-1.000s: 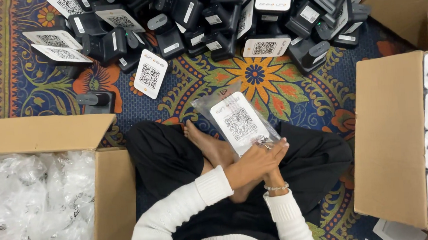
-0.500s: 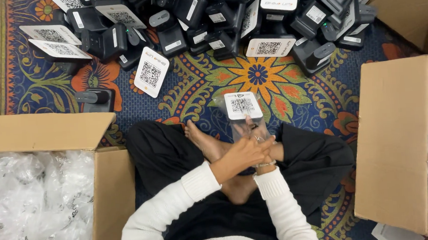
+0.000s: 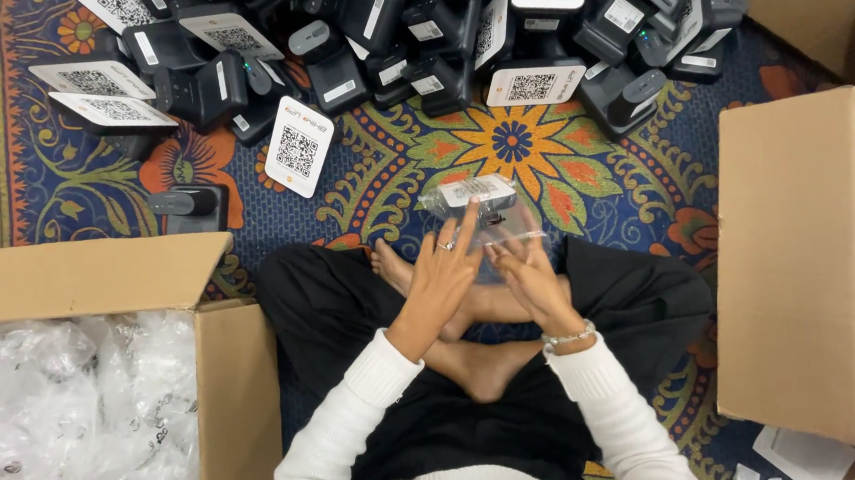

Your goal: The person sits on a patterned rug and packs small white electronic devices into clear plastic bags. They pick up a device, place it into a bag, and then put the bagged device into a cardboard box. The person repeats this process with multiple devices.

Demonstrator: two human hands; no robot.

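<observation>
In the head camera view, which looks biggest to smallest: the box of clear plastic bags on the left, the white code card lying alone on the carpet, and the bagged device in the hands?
1. Box of clear plastic bags, by far the largest.
2. White code card and bagged device look about alike, so I will not rank them; the left hand and right hand hide part of the bag.

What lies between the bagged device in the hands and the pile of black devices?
In the head view, only bare patterned carpet separates the bagged device from the pile of black devices.

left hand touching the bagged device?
Touching. The head view shows the left hand with its fingertips laid on the white-topped device in the clear bag, no gap between them.
</observation>
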